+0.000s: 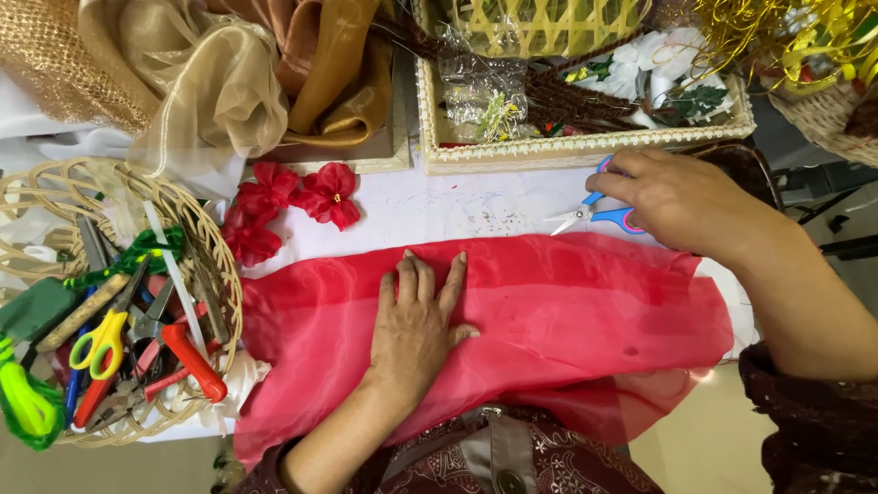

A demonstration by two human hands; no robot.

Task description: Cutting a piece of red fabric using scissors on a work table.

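A sheet of sheer red fabric lies spread across the white table in front of me. My left hand rests flat on it, fingers apart, pressing it down near its far edge. My right hand is just beyond the fabric's far right edge, with its fingers on the handles of small blue and pink scissors that lie on the table with their blades pointing left. Whether the hand grips them or only touches them is unclear.
A woven basket at the left holds scissors, pliers and green cord. Red fabric flowers lie beside it. Gold and beige cloth is piled at the back. A cream tray holds white flowers and plastic wrap.
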